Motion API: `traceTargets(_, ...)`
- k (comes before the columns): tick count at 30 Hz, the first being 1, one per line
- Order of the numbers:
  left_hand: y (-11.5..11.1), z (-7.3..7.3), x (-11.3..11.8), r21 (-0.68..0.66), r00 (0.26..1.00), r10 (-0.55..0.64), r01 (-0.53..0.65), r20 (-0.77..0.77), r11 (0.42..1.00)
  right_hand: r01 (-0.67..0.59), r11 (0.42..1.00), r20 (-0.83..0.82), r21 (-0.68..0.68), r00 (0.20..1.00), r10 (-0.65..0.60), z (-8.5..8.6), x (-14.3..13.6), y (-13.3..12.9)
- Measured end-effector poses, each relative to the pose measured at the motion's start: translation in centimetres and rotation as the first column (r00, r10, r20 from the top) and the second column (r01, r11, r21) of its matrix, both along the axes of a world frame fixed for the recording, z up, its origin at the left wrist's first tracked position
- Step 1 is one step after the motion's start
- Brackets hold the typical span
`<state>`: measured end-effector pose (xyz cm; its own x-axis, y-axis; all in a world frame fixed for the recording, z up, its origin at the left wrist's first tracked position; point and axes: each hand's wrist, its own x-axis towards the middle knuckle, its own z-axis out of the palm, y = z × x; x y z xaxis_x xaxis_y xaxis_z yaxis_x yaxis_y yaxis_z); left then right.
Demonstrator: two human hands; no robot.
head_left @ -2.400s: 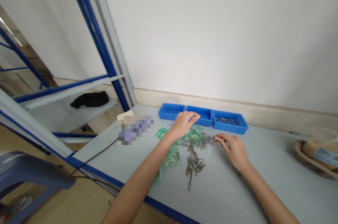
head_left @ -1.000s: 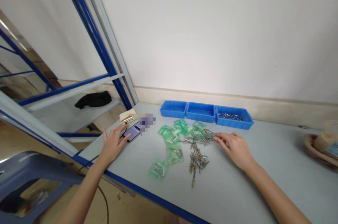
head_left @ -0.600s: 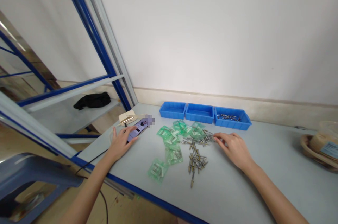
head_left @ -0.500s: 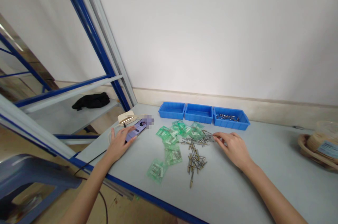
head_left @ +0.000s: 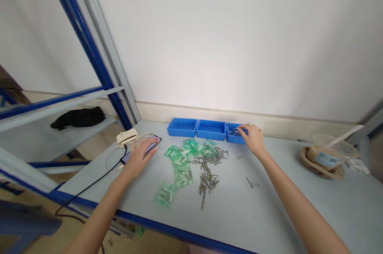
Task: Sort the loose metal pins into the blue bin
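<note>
My left hand (head_left: 140, 155) rests across a phone (head_left: 153, 144), fingers stretched out and covering most of its screen. At the back of the table, my right hand (head_left: 253, 137) reaches over the right blue bin (head_left: 236, 139), with thumb and fingers pinched together. Metal pins (head_left: 233, 132) lie in that bin by the fingertips; whether one is held is too blurred to tell. A loose pile of metal pins (head_left: 208, 178), several with brass-coloured ends, lies mid-table. Green plastic bags (head_left: 183, 175) with similar pieces inside lie left of the pile.
A middle blue bin (head_left: 211, 136) and a left blue bin (head_left: 182, 132) adjoin the right one. A white power strip (head_left: 127, 137) with cables sits behind my left hand. Stray pins (head_left: 250, 183) lie right of the pile. A basket (head_left: 321, 172) holds a plastic tub (head_left: 326, 157).
My right hand has moved from the pile's right edge up and back to the right bin. Stray pins right of the pile now show. My left hand stays at the phone, and the view has shifted right.
</note>
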<state>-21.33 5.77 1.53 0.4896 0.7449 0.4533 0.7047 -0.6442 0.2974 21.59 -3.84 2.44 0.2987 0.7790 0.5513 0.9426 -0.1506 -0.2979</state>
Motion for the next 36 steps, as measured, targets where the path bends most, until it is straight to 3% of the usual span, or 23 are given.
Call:
traceTargets(4,-1.0,0.8,5.6,-0.056,0.989,-0.148,0.149,0.012,0.987,0.151,0.986,0.025,-0.073,0.988,-0.149,0.5,0.9,1.0)
traceTargets(6,-1.6,1.2,8.5,-0.069,0.974,-0.225,0.226,0.023,0.972,0.12,0.99,0.024,-0.078,0.993,-0.119,0.4,0.0,0.3)
traceTargets(7,-1.7,1.4,9.9,-0.07,0.964,-0.263,0.265,0.032,0.962,0.046,0.995,0.011,-0.084,0.999,-0.045,0.3,-0.8,-0.3)
traceTargets(9,-1.9,1.6,12.6,-0.058,0.943,-0.328,0.331,0.065,0.942,-0.236,0.962,-0.056,-0.138,0.971,0.231,0.2,-3.1,-1.8)
traceTargets(10,-1.8,1.5,13.9,-0.047,0.932,-0.35,0.355,0.09,0.934,-0.379,0.912,-0.095,-0.159,0.925,0.368,0.1,-4.4,-2.6)
traceTargets(12,-1.5,1.3,16.0,-0.023,0.913,-0.379,0.387,0.15,0.922,-0.625,0.753,-0.127,-0.209,0.78,0.612,-0.3,-6.9,-3.9)
traceTargets(14,-1.2,0.7,17.5,-0.001,0.898,-0.385,0.394,0.215,0.919,-0.7,0.668,-0.125,-0.252,0.708,0.695,-1.0,-8.8,-4.7)
traceTargets(16,-1.0,0.0,18.1,0.009,0.892,-0.373,0.383,0.255,0.924,-0.717,0.643,-0.133,-0.271,0.689,0.712,-1.8,-9.7,-4.9)
traceTargets(20,-1.3,-0.9,17.7,0.01,0.906,-0.364,0.37,0.216,0.929,-0.645,0.725,-0.136,-0.239,0.762,0.633,-3.2,-9.6,-4.6)
traceTargets(24,-2.3,-0.8,17.1,0.043,0.925,-0.346,0.344,0.159,0.938,-0.568,0.803,-0.154,-0.178,0.822,0.548,-3.8,-8.7,-4.5)
traceTargets(28,-3.5,-0.7,17.8,0.068,0.88,-0.471,0.467,0.059,0.882,-0.484,0.867,-0.276,-0.118,0.855,0.44,-3.9,-7.8,-4.4)
traceTargets(32,-4.5,-1.1,18.8,0.098,0.805,-0.584,0.593,-0.109,0.799,-0.429,0.898,-0.335,-0.096,0.864,0.376,-3.7,-7.0,-4.4)
traceTargets(36,-4.7,-1.3,19.3,0.145,0.824,-0.541,0.563,-0.169,0.813,-0.411,0.909,-0.428,-0.075,0.836,0.343,-3.3,-6.7,-4.4)
